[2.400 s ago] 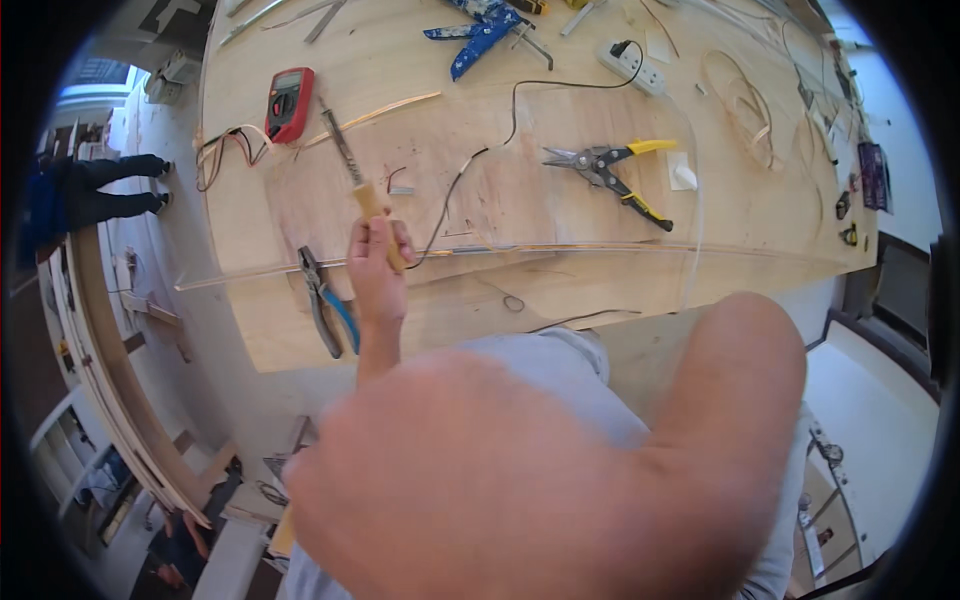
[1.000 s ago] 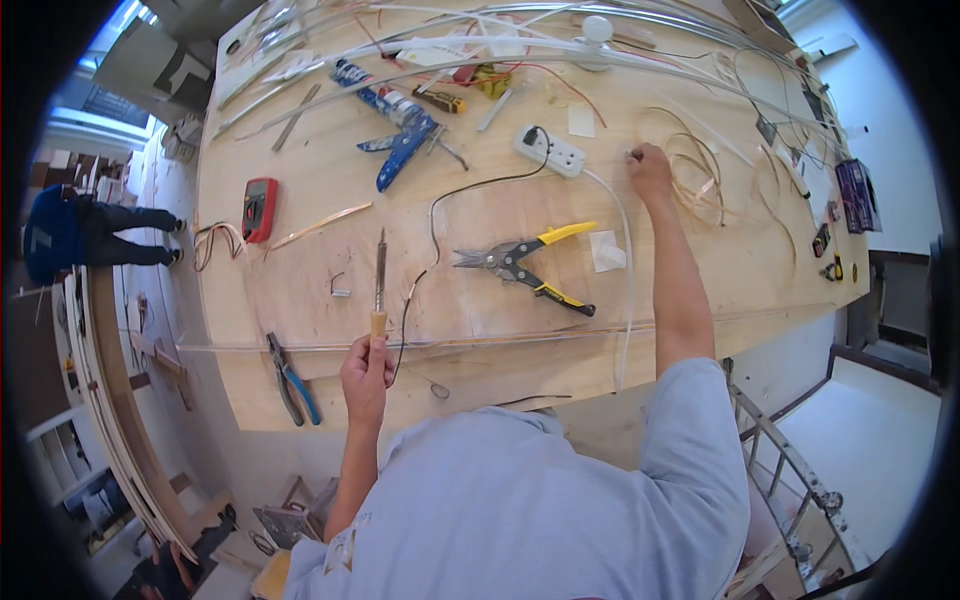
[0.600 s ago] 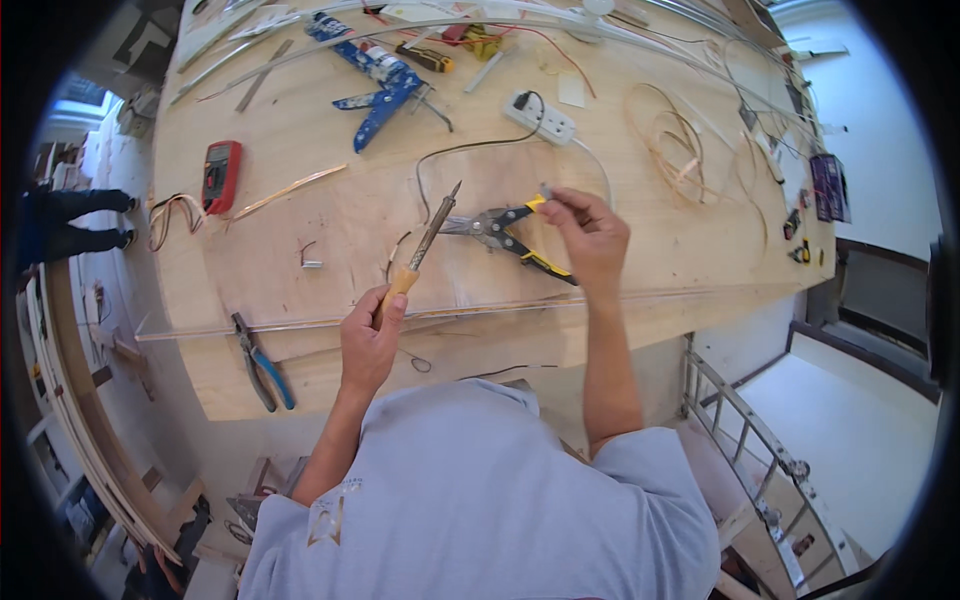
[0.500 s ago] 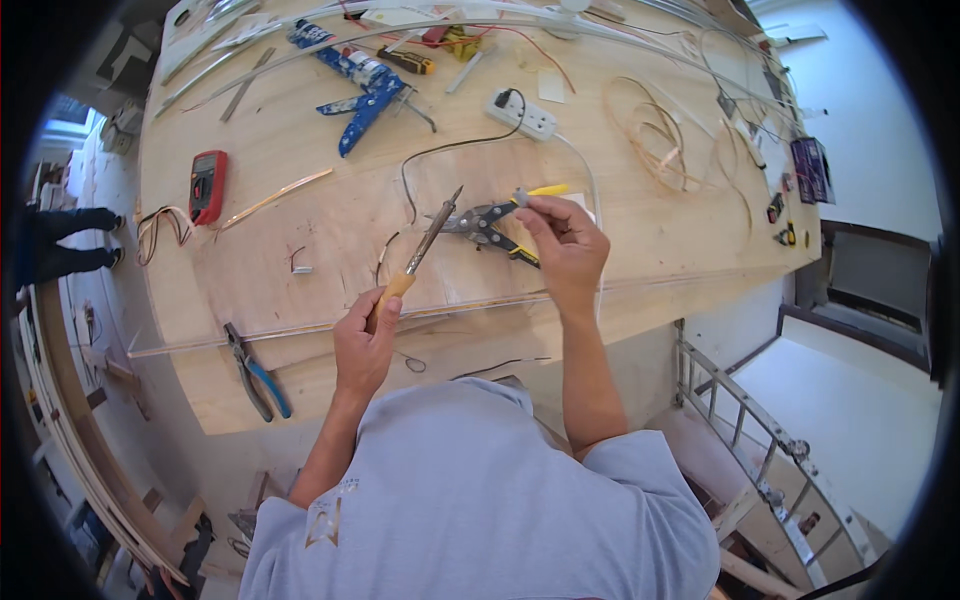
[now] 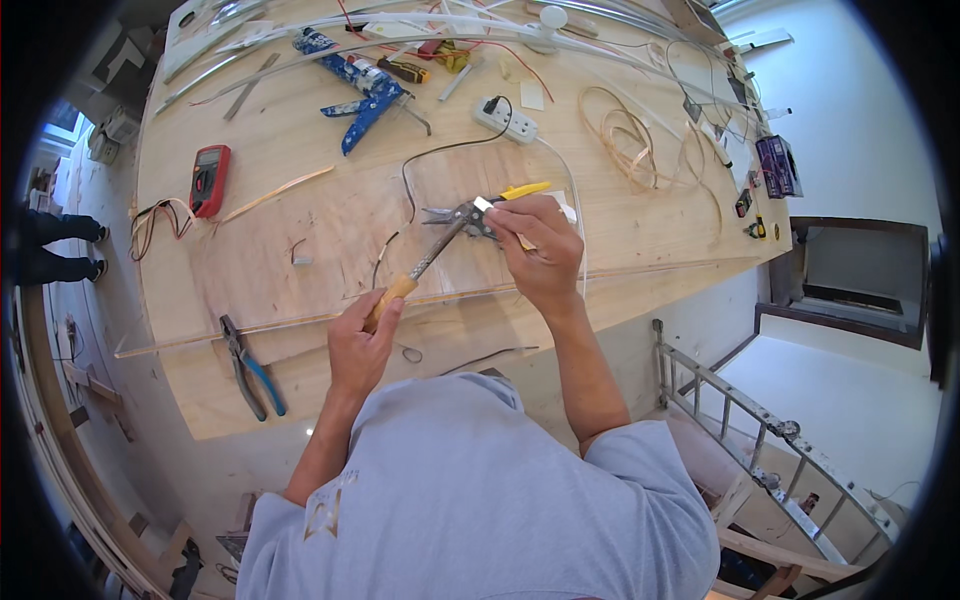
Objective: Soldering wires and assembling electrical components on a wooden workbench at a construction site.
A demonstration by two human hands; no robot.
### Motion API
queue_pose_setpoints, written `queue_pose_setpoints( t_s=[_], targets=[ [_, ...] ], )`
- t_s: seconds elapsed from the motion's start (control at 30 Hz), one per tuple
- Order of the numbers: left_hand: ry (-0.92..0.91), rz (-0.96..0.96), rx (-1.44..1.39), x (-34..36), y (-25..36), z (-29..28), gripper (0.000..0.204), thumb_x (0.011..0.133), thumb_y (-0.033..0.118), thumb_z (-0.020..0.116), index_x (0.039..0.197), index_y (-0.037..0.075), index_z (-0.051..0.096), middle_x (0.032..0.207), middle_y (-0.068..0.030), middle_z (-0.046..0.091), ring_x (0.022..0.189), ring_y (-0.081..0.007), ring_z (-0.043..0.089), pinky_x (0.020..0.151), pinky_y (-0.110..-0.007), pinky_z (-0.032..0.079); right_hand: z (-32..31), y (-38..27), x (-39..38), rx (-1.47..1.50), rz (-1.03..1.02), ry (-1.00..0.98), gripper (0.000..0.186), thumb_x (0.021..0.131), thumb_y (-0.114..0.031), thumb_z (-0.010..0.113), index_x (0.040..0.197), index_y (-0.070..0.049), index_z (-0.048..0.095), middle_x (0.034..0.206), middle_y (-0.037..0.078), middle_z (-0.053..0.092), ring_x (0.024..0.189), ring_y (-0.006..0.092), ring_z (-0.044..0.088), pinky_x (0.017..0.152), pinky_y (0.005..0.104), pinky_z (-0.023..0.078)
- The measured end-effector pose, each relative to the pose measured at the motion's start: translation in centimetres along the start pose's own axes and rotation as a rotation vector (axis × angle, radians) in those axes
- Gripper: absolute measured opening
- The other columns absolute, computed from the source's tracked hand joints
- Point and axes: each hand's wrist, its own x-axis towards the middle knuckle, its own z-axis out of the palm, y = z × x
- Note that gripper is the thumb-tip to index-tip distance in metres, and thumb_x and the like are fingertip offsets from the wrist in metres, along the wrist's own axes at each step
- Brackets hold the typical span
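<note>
My left hand (image 5: pixel 360 340) is closed round the wooden handle of a soldering iron (image 5: pixel 399 289), whose metal shaft slants up and right. At its upper end, my right hand (image 5: pixel 543 252) pinches a small white piece (image 5: pixel 483 204) against or very close to the tip; the exact contact is hidden. Under the right hand lie metal snips (image 5: pixel 524 190) with yellow-and-black handles, partly covered by the fingers. A black cord (image 5: pixel 448 147) runs from a white power strip (image 5: pixel 506 121). A short dark wire (image 5: pixel 382 258) rests left of the iron.
A long clear strip (image 5: pixel 250 326) crosses the table's near side, with blue-handled pliers (image 5: pixel 243 368) at left. Beyond are a red multimeter (image 5: pixel 209 181), a blue caulking gun (image 5: pixel 362 92) and coiled tape-like strip (image 5: pixel 622 140). A metal ladder (image 5: pixel 745 415) stands at right.
My right hand has moved down and left toward the iron's tip, and the small white piece now shows in its fingers. The iron has tilted slightly further right.
</note>
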Motion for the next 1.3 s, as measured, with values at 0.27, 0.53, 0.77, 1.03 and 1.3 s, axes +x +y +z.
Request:
queue_pose_setpoints(
  t_s=[0.27, 0.53, 0.77, 1.03, 1.3],
  targets=[
    [0.030, 0.050, 0.042, -0.5, -0.3, -0.1, 0.025, 0.086, 0.020, 0.070, 0.100, -0.001, 0.066, 0.069, -0.0072, 0.058, 0.058, -0.0138, 0.051, 0.054, -0.028, 0.042, -1.1, -0.8, 0.2, -0.065, 0.035, 0.006, 0.018, 0.070, 0.007, 0.074, 0.084, -0.003, 0.070, 0.084, 0.008, 0.066, 0.079, 0.0226, 0.063, 0.068, 0.0306, 0.051],
    [0.119, 0.321, 0.298, -0.3, -0.8, -0.3, 0.029, 0.081, 0.021, 0.074, 0.103, 0.003, 0.067, 0.075, -0.0127, 0.062, 0.062, -0.0261, 0.060, 0.055, -0.034, 0.046, -1.7, -1.4, 0.1, -0.142, -0.036, -0.005, 0.020, 0.069, 0.008, 0.073, 0.086, -0.003, 0.071, 0.085, 0.008, 0.067, 0.078, 0.0214, 0.063, 0.069, 0.0304, 0.050],
    [0.141, 0.361, 0.246, -0.5, -0.7, -0.5, 0.027, 0.081, 0.014, 0.073, 0.104, 0.000, 0.065, 0.069, -0.0116, 0.055, 0.058, -0.0221, 0.053, 0.053, -0.032, 0.042, -1.7, -1.6, -0.1, -0.163, -0.064, -0.019, 0.018, 0.069, 0.008, 0.073, 0.083, -0.003, 0.069, 0.083, 0.007, 0.065, 0.078, 0.0226, 0.062, 0.068, 0.0317, 0.050],
    [0.085, 0.282, 0.164, -0.4, -0.6, -0.6, 0.027, 0.081, 0.016, 0.074, 0.101, -0.001, 0.067, 0.070, -0.0131, 0.059, 0.058, -0.0232, 0.055, 0.055, -0.032, 0.044, -2.4, -1.1, 0.1, -0.171, -0.059, 0.018, 0.018, 0.070, 0.007, 0.074, 0.084, -0.003, 0.068, 0.084, 0.008, 0.065, 0.079, 0.0224, 0.063, 0.067, 0.0301, 0.050],
    [-0.042, 0.071, -0.059, -0.5, -0.5, -0.9, 0.028, 0.087, 0.022, 0.069, 0.102, -0.002, 0.067, 0.062, -0.0012, 0.052, 0.054, -0.0072, 0.044, 0.049, -0.025, 0.036, -2.7, -0.8, 0.7, -0.121, 0.076, 0.092, 0.018, 0.070, 0.006, 0.075, 0.085, -0.003, 0.069, 0.082, 0.009, 0.066, 0.076, 0.0211, 0.064, 0.065, 0.0299, 0.051]
  ],
)
